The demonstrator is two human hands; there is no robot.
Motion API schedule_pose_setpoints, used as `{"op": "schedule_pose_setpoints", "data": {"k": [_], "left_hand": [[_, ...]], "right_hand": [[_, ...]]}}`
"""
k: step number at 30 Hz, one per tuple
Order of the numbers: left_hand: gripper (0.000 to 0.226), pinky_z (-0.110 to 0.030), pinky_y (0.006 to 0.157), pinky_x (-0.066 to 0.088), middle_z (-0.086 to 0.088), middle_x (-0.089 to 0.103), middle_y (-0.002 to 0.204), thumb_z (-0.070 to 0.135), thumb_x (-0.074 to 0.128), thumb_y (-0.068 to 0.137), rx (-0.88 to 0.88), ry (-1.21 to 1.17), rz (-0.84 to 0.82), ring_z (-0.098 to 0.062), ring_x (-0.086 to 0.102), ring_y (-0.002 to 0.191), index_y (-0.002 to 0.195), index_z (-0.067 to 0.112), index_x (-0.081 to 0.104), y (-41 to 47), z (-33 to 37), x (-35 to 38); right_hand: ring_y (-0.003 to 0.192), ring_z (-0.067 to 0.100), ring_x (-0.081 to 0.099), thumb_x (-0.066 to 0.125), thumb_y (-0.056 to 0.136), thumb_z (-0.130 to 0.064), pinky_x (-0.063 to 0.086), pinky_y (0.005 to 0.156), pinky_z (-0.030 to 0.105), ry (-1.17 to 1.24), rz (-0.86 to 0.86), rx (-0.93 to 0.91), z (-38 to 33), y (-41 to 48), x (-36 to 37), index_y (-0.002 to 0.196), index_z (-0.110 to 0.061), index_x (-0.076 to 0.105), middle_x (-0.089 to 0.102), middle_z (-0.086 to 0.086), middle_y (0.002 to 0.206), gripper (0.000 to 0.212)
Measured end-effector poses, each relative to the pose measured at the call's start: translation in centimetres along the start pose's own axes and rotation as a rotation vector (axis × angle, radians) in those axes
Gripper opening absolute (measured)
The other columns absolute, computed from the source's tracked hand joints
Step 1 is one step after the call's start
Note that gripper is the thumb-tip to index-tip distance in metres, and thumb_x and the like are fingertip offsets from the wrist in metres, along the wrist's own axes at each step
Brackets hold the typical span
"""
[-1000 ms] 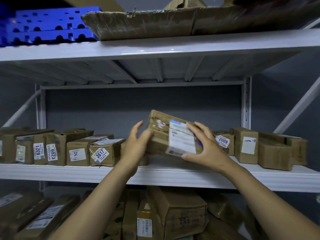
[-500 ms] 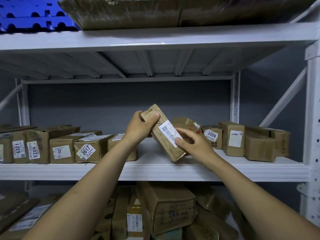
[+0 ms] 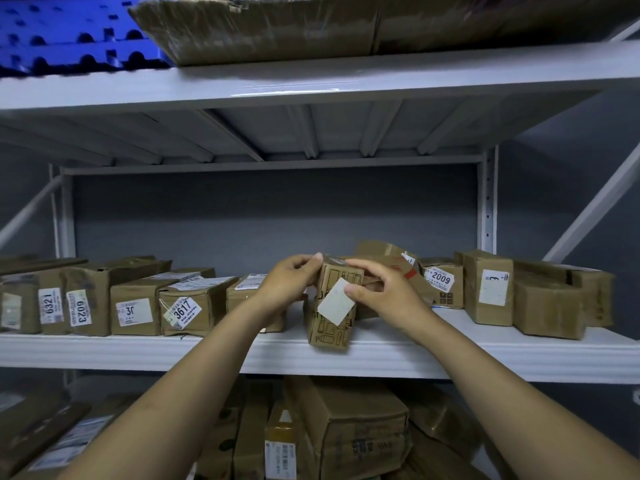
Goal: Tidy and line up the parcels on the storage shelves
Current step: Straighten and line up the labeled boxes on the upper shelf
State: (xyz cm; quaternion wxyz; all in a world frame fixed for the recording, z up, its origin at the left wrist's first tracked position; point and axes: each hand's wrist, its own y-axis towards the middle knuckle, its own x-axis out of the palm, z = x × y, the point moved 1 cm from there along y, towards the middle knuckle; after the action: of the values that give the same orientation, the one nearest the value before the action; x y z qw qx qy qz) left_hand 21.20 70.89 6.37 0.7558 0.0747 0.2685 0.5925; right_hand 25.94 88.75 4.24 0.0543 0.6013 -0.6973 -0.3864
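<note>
A small brown parcel (image 3: 330, 322) with a blank white label stands on end on the middle shelf (image 3: 398, 355), its end face toward me. My left hand (image 3: 289, 284) grips its upper left corner. My right hand (image 3: 384, 292) holds its upper right side, thumb on the label. To the left runs a row of labelled brown parcels (image 3: 135, 308), several with numbers such as 3617 and 6023. On the right stand more parcels, among them one marked 2009 (image 3: 441, 284); a tilted parcel (image 3: 391, 261) lies behind my right hand.
White metal shelving has an upright post (image 3: 486, 209) at the back right. On the top shelf lie a large wrapped carton (image 3: 277, 26) and a blue plastic pallet (image 3: 69, 32). More cartons (image 3: 349, 431) crowd the lower shelf.
The parcel was held tilted in the air; both hands have turned it and set it down on end on the middle shelf, between the two groups of parcels.
</note>
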Motion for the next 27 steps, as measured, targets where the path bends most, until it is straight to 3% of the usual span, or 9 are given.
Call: {"op": "schedule_pose_setpoints", "data": {"k": [2,4,7,10,16,20,23,25,27], "left_hand": [[0.032,-0.03,0.086,0.052,0.009,0.067,0.112,0.047,0.045,0.098,0.01,-0.027,-0.045,-0.006,0.061,0.104,0.117,0.026,0.061,-0.2,-0.2,-0.6],[0.026,-0.023,0.08,0.053,0.008,0.067,0.115,0.039,0.047,0.099,0.068,0.029,-0.034,-0.004,0.061,0.101,0.118,0.027,0.061,-0.4,-0.4,-1.1],[0.029,-0.016,0.084,0.047,0.007,0.065,0.121,0.029,0.054,0.097,0.262,0.374,0.178,-0.004,0.057,0.104,0.124,0.023,0.062,-0.4,-0.7,-2.8],[0.038,-0.036,0.104,0.038,0.005,0.058,0.134,0.039,0.054,0.095,0.335,0.747,0.272,-0.016,0.047,0.125,0.132,0.03,0.056,0.0,-1.8,-5.4],[0.073,-0.055,0.117,0.01,0.007,0.04,0.15,0.066,0.054,0.082,0.159,1.171,-0.052,-0.02,0.033,0.139,0.146,0.038,0.032,1.1,-5.6,-8.7],[0.075,-0.055,0.117,0.009,0.009,0.042,0.148,0.061,0.061,0.08,0.196,1.194,-0.095,-0.019,0.037,0.136,0.145,0.039,0.033,0.9,-5.6,-9.4],[0.066,-0.056,0.116,0.009,0.012,0.044,0.145,0.058,0.061,0.083,0.194,1.128,-0.12,-0.016,0.038,0.135,0.142,0.04,0.038,0.7,-5.1,-10.5],[0.063,-0.05,0.115,0.016,0.014,0.045,0.145,0.057,0.061,0.083,0.201,1.105,-0.109,-0.016,0.037,0.134,0.141,0.041,0.042,0.6,-5.0,-11.4],[0.063,-0.04,0.108,0.03,0.012,0.047,0.144,0.054,0.064,0.083,0.196,1.051,-0.099,-0.017,0.041,0.13,0.14,0.039,0.043,0.5,-5.2,-12.1]], "right_hand": [[0.103,-0.006,0.058,0.069,0.088,-0.023,0.047,0.086,0.016,-0.036,0.004,-0.001,0.2,0.4,0.3,0.124,-0.038,0.057,0.062,-0.02,0.113,0.041],[0.103,-0.01,0.054,0.066,0.09,-0.023,0.044,0.079,0.008,-0.035,-0.002,0.002,0.2,0.7,0.7,0.128,-0.036,0.054,0.059,-0.022,0.112,0.042],[0.104,-0.012,0.051,0.067,0.09,-0.024,0.042,0.071,0.001,-0.029,-0.065,0.029,0.4,1.2,1.8,0.133,-0.037,0.048,0.056,-0.023,0.115,0.048],[0.11,0.0,0.054,0.072,0.086,-0.025,0.048,0.081,0.017,-0.073,-0.149,0.069,0.7,1.8,3.0,0.138,-0.042,0.036,0.055,-0.02,0.119,0.065],[0.097,-0.006,0.053,0.071,0.087,-0.026,0.046,0.067,0.011,-0.106,-0.188,0.105,1.3,3.2,4.9,0.145,-0.044,0.017,0.05,-0.023,0.115,0.081],[0.103,0.0,0.056,0.071,0.086,-0.025,0.052,0.075,0.017,-0.058,-0.183,0.121,1.8,3.9,5.9,0.144,-0.048,0.017,0.053,-0.016,0.123,0.082],[0.109,0.0,0.053,0.072,0.085,-0.026,0.049,0.073,0.013,-0.051,-0.17,0.11,1.9,4.0,6.3,0.141,-0.052,0.02,0.049,-0.013,0.131,0.081],[0.125,0.007,0.046,0.072,0.084,-0.032,0.047,0.092,0.022,-0.066,-0.161,0.092,2.0,3.9,6.6,0.138,-0.058,0.021,0.044,-0.015,0.139,0.078],[0.128,0.003,0.037,0.07,0.086,-0.034,0.04,0.094,0.018,-0.102,-0.172,0.061,1.5,3.7,7.2,0.14,-0.056,0.022,0.041,-0.022,0.137,0.076]]}}
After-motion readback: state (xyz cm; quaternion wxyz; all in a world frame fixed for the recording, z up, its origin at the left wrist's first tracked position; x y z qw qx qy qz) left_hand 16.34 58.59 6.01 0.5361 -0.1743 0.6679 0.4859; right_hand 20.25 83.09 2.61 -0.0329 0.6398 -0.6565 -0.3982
